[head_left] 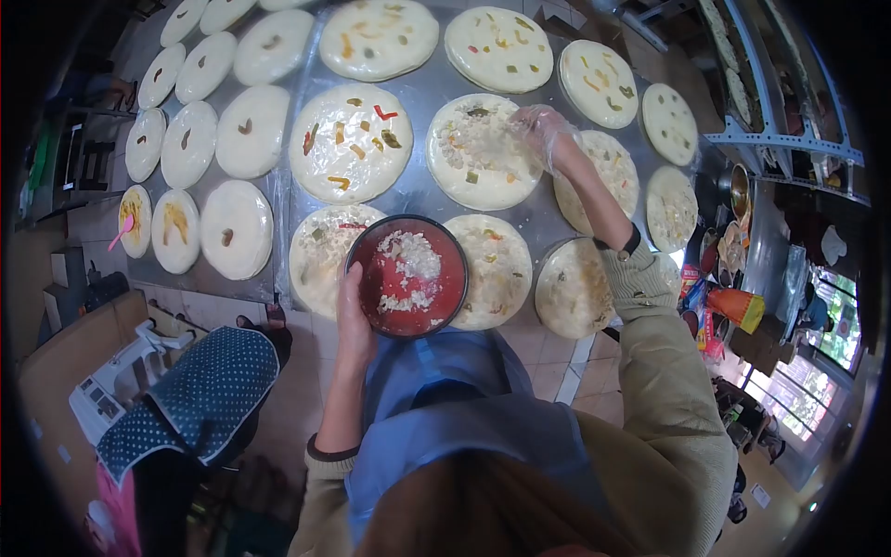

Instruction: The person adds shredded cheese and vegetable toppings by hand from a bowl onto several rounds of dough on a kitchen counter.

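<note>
Topping dough rounds on desk

L hand grips red bowl, mouth up; gloved R hand pinched over round dough.

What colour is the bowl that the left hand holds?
The bowl in the left hand is red, with pale shredded topping inside; the head view shows it.

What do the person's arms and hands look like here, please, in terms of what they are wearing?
Both arms wear a beige ribbed knit sweater with dark-edged cuffs. The left sleeve is pushed up the forearm, and the left hand is bare. The right hand is covered by a thin, clear plastic glove; the right sleeve ends at the wrist.
</note>
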A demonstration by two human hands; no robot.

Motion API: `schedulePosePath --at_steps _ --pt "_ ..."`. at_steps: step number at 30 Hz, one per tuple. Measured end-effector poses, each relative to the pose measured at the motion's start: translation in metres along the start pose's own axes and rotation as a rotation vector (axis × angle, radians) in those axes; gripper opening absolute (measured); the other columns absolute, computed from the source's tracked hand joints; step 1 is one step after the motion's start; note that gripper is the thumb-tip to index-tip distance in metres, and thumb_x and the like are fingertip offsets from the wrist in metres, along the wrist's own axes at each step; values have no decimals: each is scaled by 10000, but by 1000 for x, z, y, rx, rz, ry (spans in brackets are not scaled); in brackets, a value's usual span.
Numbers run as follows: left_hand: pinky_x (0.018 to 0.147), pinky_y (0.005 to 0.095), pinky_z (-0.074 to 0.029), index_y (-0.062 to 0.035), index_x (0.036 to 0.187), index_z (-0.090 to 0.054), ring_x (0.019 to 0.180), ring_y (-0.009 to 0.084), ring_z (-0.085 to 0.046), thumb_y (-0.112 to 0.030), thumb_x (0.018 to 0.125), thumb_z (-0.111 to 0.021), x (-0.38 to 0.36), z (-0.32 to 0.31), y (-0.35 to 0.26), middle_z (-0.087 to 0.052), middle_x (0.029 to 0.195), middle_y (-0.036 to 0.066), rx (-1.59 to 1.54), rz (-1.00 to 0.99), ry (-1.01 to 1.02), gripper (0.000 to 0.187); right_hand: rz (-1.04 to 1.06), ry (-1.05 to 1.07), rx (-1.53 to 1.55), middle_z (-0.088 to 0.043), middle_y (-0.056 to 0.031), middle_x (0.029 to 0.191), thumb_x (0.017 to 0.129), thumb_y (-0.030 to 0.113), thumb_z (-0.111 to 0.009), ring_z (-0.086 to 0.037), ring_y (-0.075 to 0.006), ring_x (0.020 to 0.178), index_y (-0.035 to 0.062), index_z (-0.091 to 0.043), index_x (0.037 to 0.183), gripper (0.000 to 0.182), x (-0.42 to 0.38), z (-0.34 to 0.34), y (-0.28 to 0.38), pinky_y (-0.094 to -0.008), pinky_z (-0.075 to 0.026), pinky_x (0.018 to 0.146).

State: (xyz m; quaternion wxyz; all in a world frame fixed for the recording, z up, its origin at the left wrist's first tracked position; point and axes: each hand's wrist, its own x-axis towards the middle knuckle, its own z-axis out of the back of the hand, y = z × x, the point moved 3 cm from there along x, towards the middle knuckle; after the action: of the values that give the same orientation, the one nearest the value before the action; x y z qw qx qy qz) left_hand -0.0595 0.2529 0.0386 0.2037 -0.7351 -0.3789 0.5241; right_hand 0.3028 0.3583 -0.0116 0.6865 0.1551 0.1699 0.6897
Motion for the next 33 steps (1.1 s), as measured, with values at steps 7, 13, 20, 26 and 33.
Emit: schedulePosePath --at_steps 7,13,20,26,33 --pt "955 335 -373 -43 1221 -450 1095 180 -503 -376 898 -444 -4 4 2 -524 1192 80 27 4 -3 464 -126 57 312 -615 -180 969 783 87 -529 -586 -309 923 34 -637 922 184 -38 -17 12 -368 -455 826" --pt "957 334 -373 -40 1224 -449 1089 179 -506 -376 899 -441 -4 5 6 -529 1185 81 59 -26 33 467 -82 91 158 -619 -183 946 773 58 -527 -592 -307 880 29 -636 911 178 -45 2 30 -359 -456 800" --pt "948 338 -384 -35 1224 -447 1082 185 -513 -374 900 -436 -8 4 8 -529 1182 93 41 -8 32 469 -129 58 34 -602 -166 907 764 47 -554 -570 -317 864 36 -627 922 174 -50 9 5 -368 -457 772" --pt "944 340 -389 -34 1223 -447 1075 189 -518 -377 898 -438 -11 6 10 -527 1184 97 40 -5 18 473 29 -71 49 -599 -178 874 798 23 -509 -575 -333 805 22 -605 952 181 -68 -9 5 -380 -465 729" --pt "939 337 -391 -35 1222 -444 1072 189 -519 -378 896 -446 -14 8 11 -529 1179 95 15 0 25 473 -173 2 344 -589 -213 887 775 -34 -462 -579 -340 789 -13 -586 951 216 -78 -6 56 -398 -475 717"
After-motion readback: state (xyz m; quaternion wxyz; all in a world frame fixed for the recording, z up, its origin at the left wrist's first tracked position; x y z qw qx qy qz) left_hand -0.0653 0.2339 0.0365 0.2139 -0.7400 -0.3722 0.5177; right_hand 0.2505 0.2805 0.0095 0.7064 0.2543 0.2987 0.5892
